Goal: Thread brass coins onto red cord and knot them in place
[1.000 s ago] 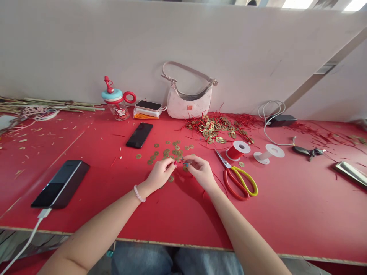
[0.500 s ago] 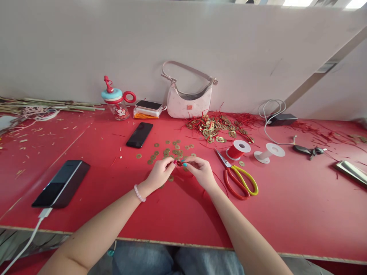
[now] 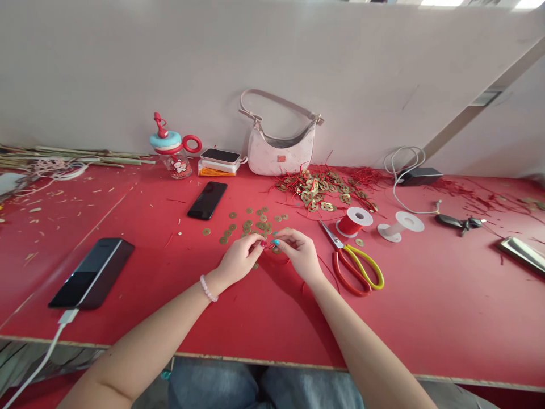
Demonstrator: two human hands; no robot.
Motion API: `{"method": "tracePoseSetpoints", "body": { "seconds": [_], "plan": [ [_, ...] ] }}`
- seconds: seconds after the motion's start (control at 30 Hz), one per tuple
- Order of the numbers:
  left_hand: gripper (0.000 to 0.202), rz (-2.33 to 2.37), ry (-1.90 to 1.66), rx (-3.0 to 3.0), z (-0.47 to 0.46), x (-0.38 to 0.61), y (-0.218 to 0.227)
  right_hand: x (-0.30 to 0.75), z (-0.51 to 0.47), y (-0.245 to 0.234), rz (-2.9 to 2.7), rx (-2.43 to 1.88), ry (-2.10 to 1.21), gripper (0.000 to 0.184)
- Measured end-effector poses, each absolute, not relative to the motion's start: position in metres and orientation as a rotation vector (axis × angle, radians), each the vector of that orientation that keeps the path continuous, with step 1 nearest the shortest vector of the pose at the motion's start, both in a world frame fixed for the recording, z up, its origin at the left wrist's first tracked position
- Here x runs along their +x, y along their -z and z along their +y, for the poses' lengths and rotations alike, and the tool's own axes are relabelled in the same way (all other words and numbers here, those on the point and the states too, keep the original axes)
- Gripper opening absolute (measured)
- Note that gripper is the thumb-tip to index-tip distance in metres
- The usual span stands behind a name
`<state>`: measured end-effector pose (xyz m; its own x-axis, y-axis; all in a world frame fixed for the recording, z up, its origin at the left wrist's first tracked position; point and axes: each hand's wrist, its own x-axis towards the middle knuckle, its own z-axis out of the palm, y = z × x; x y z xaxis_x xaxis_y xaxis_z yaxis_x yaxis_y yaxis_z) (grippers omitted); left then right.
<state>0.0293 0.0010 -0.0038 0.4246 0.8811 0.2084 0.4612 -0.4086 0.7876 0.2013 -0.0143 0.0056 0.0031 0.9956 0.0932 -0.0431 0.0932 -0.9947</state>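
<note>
My left hand (image 3: 238, 260) and my right hand (image 3: 299, 254) meet over the red table (image 3: 426, 318), fingertips pinched together on a thin red cord (image 3: 269, 245) with a small brass coin between them. Loose brass coins (image 3: 255, 222) lie scattered just beyond my fingers. A pile of coins tied with red cord (image 3: 323, 190) sits farther back. Red and yellow scissors (image 3: 355, 264) lie right of my right hand, next to a spool of red cord (image 3: 355, 221) and an empty white spool (image 3: 400, 226).
A black phone (image 3: 207, 200) lies behind the coins; a power bank (image 3: 91, 272) on a white cable sits at the left front. A pink handbag (image 3: 281, 147), a cartoon bottle (image 3: 172, 150) and stacked phones (image 3: 220, 161) line the wall. Charger (image 3: 419, 176), black tool (image 3: 457, 221).
My fingertips have drawn a little closer together on the cord; the hands have stayed in the same spot above the coins.
</note>
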Motion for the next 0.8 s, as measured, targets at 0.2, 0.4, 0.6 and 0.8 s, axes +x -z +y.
{"method": "tracePoseSetpoints", "body": {
  "seconds": [0.2, 0.4, 0.6, 0.8],
  "plan": [
    [0.028, 1.050, -0.920, 2.207, 0.000, 0.030, -0.002, 0.202, -0.016, -0.005, -1.327, -1.152, -1.035, 0.014],
    [0.020, 0.921, -0.823, 2.239, -0.003, 0.035, -0.002, 0.201, -0.020, -0.004, -1.549, -1.208, -0.720, 0.006],
    [0.019, 0.875, -0.821, 2.139, -0.005, 0.037, -0.004, 0.201, -0.022, -0.005, -1.640, -1.158, -0.632, 0.006],
    [0.027, 0.934, -0.772, 2.095, -0.007, 0.037, -0.007, 0.199, -0.024, -0.005, -1.628, -1.194, -0.651, 0.005]
  ]
}}
